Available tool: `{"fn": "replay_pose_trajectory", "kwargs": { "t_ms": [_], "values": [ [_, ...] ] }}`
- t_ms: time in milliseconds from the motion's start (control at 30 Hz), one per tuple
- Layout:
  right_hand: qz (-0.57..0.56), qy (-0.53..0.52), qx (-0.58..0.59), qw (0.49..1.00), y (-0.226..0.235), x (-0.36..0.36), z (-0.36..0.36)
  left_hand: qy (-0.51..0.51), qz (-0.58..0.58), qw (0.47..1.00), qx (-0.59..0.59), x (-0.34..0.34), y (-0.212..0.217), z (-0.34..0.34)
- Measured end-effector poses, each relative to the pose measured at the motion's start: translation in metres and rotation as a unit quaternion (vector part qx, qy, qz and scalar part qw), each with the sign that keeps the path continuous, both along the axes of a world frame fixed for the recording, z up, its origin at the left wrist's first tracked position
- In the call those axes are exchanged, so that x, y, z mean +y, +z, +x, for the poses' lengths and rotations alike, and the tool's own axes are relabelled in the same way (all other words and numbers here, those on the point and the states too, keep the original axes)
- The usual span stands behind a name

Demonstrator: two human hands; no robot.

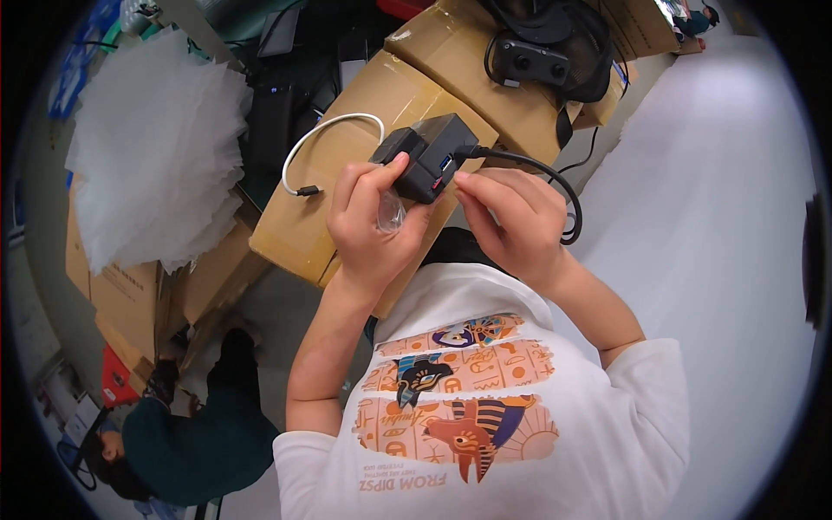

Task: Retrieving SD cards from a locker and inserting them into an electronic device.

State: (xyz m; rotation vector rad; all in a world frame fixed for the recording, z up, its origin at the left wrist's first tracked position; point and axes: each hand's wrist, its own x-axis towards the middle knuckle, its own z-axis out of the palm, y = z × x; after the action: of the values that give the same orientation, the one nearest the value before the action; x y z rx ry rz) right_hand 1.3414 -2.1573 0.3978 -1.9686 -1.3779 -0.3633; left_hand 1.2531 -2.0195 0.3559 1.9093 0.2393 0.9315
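My left hand [368, 225] grips a small black box-shaped device [446, 143] with ports along its side, above a cardboard box [347, 165]. A crumpled bit of clear plastic [391, 212] sits by that palm. Something small and pinkish [438, 184] shows at one port. My right hand [520, 217] is at the device's right edge, thumb and fingertips drawn together; whether they pinch anything is hidden. A black cable [542, 163] plugs into the device and loops behind the right hand. A white cable [316, 130] with a dark plug curves out on the left.
Behind the device, a dark cap with a camera unit [530, 62] rests on another carton [433, 39]. A stack of translucent white sheets [156, 147] stands at left, over cardboard [130, 295]. A person [199, 433] is low at lower left; another [696, 22] is far right.
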Motion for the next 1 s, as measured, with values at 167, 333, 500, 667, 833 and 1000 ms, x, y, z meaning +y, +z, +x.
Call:
{"fn": "replay_pose_trajectory", "kwargs": {
  "t_ms": [167,333,500,667,833,1000],
  "values": [
    [-0.077,-0.029,0.044,0.996,0.031,0.014,-0.011,-0.001,-0.014,1.000,0.004,0.000,-0.003,0.000],
    [-0.162,-0.046,0.048,0.984,0.027,0.015,-0.012,0.003,0.034,0.999,-0.005,0.000,-0.005,-0.002],
    [-0.060,-0.131,0.200,0.969,0.019,0.002,-0.025,0.043,0.199,0.977,-0.057,0.004,-0.006,0.004],
    [0.021,-0.149,0.634,0.759,-0.002,-0.002,-0.024,-0.034,0.299,0.954,-0.008,0.003,-0.006,0.006],
    [0.072,-0.146,0.783,0.600,-0.021,-0.008,-0.022,-0.053,0.378,0.924,0.036,-0.003,-0.004,0.007],
    [0.126,-0.132,0.829,0.529,-0.041,-0.006,-0.022,-0.074,0.390,0.913,0.089,-0.009,-0.003,0.004]
  ]
}}
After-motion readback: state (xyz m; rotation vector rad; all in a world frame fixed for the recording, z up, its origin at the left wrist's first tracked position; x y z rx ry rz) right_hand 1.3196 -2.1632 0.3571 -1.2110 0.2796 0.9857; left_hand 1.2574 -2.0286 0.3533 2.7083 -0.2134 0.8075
